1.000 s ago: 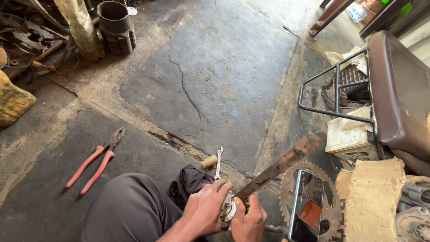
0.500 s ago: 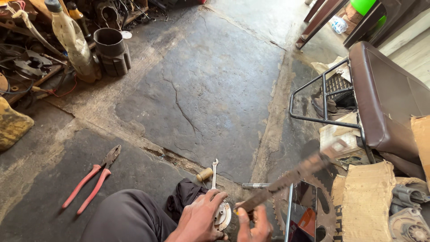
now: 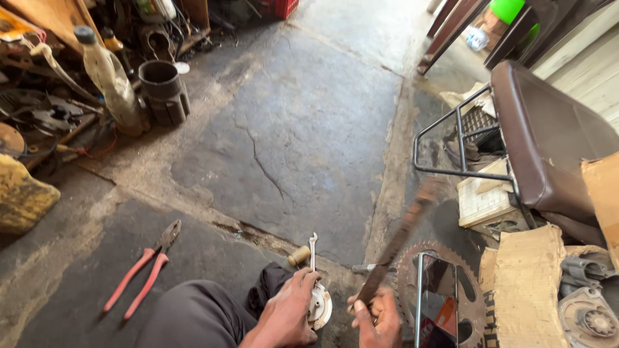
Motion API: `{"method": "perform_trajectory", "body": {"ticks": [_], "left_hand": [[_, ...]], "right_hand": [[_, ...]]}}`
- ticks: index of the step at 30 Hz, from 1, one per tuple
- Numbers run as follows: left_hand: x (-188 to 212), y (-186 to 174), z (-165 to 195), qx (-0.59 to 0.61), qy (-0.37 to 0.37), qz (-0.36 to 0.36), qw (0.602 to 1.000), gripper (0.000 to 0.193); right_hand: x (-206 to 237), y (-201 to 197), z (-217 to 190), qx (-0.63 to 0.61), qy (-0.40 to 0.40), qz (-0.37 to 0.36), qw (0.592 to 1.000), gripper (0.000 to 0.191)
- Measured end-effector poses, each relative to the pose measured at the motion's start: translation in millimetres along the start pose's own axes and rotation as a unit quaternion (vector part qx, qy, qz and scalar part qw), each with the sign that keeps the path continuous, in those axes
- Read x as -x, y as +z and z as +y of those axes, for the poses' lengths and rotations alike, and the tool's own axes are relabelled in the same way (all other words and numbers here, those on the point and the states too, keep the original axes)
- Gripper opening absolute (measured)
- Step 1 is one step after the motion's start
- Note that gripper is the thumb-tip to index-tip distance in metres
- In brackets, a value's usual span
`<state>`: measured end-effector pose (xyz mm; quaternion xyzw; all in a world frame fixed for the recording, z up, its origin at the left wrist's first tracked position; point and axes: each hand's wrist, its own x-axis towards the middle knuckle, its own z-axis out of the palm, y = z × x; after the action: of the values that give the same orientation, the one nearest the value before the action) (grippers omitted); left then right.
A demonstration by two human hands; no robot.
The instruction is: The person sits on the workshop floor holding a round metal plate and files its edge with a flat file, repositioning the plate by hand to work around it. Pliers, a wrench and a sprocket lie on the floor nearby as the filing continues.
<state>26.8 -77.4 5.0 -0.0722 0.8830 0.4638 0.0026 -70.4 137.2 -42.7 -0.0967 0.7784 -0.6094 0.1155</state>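
Observation:
At the bottom edge, my left hand (image 3: 289, 308) presses on a small round metal part (image 3: 320, 305) lying on the concrete floor. My right hand (image 3: 377, 317) grips the lower end of a long flat rusty bar (image 3: 401, 237), which rises up and to the right and looks motion-blurred. A slim spanner (image 3: 313, 248) lies just above the round part, with a wooden-handled tool (image 3: 298, 256) beside it. My grey-trousered knee (image 3: 193, 316) sits left of the hands.
Red-handled pliers (image 3: 145, 269) lie on the floor at left. A toothed sprocket (image 3: 451, 293) and a phone (image 3: 438, 303) sit right of my hands. A motorcycle seat with rack (image 3: 545, 138), cardboard (image 3: 525, 290), a bottle (image 3: 109, 77), a dark cylinder part (image 3: 162, 90) and scrap clutter surround.
The bar has swung from a low slant to a steeper, raised angle. My view has tilted upward, so the hands sit lower in frame. The left hand stays on the round part.

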Motion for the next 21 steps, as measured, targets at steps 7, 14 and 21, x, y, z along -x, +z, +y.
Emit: {"method": "perform_trajectory", "body": {"ticks": [7, 14, 21], "left_hand": [[-4, 1, 2, 0.019, -0.053, 0.008, 0.998, 0.091], [0, -3, 10, 0.019, -0.090, 0.014, 0.996, 0.104], [4, -7, 17, 0.000, -0.104, 0.028, 0.994, 0.098]], "right_hand": [[-18, 7, 20, 0.027, 0.175, -0.069, 0.982, 0.055], [2, 13, 15, 0.140, 0.200, -0.106, 0.964, 0.033], [12, 32, 3, 0.312, 0.150, -0.140, 0.927, 0.036]]}}
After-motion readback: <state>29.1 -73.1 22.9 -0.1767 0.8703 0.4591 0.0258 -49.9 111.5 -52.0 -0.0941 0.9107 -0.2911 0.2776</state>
